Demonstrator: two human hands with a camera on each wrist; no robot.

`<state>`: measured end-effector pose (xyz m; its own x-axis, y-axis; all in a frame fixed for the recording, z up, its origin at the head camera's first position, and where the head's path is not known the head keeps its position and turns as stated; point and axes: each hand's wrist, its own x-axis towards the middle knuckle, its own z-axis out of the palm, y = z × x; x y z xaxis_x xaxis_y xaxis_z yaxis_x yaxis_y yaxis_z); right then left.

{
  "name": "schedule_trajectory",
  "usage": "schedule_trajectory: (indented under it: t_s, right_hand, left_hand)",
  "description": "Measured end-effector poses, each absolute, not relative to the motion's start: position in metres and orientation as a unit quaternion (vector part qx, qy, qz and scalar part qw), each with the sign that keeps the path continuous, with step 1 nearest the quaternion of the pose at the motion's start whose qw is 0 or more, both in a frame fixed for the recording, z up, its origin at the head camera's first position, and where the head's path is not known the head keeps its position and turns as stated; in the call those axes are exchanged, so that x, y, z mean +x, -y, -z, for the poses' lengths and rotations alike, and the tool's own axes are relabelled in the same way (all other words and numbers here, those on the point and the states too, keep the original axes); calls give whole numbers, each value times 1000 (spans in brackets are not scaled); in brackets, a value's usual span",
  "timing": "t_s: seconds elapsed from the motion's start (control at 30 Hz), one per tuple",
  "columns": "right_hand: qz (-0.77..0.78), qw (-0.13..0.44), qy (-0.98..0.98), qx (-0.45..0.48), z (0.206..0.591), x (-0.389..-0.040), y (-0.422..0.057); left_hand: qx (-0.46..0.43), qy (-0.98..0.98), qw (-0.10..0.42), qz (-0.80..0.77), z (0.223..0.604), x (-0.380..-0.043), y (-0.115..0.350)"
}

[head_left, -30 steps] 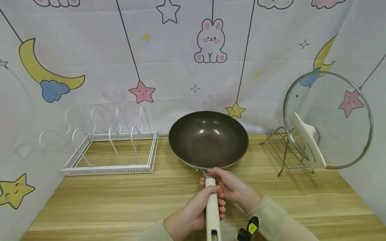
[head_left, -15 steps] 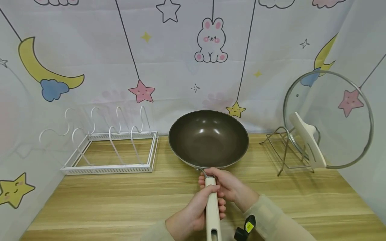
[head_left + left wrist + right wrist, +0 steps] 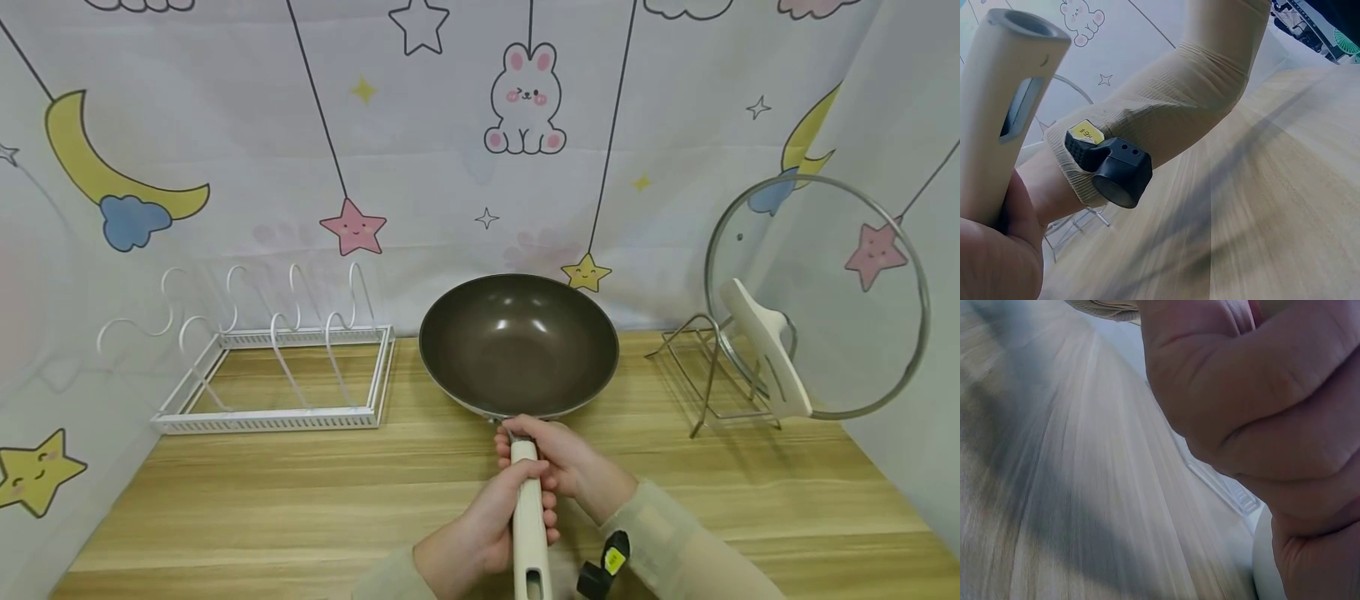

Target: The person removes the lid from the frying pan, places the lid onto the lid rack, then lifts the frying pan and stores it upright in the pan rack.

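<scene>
A dark-lined wok (image 3: 517, 350) is at the middle back, tilted so its inside faces me. Its cream handle (image 3: 529, 525) points toward me. The left hand (image 3: 483, 521) grips the handle midway, thumb laid over the top and fingertips wrapped round the far side. Closer to the pan, the right hand (image 3: 573, 462) grips the neck, its thumb on top. In the left wrist view the handle's slotted end (image 3: 1022, 106) sticks up past the left hand (image 3: 997, 262). The right wrist view shows the right hand (image 3: 1272, 412) with curled fingers and a sliver of the pale wok wall (image 3: 1264, 550).
To the left on the wooden table (image 3: 262, 508) stands a white rack (image 3: 270, 421) with upright wire dividers. A glass lid (image 3: 847, 333) with a cream handle leans in a small metal stand (image 3: 705, 392) at right. Behind is a patterned cloth (image 3: 450, 167).
The right wrist and sleeve have shifted slightly left, and the right thumb has slid a little farther over the neck. Wok and left hand stay almost where they were.
</scene>
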<state>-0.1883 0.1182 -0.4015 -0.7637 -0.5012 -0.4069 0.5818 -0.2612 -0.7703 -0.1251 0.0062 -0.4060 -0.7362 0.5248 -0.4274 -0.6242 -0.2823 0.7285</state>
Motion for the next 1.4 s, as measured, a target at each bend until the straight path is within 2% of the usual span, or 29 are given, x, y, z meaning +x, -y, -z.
schedule_trajectory:
  t_s: [0.43,0.87,1.03,1.4]
  right_hand:
    - [757,319,-563,86,396,-187,-112]
    - [729,318,-600,83,391,-185,-112]
    - [725,301,-611,99,391,-185,-110]
    - [717,303,-618,111,389,-185,-109]
  left_hand:
    - [-50,-468,381,-796,407,-125,-6]
    - [-38,-440,407,-800,408,-126,-5]
    - [-38,-449,402,-797,409,-126,-6]
    - [-33,-460,389,-797,411,-126,-6]
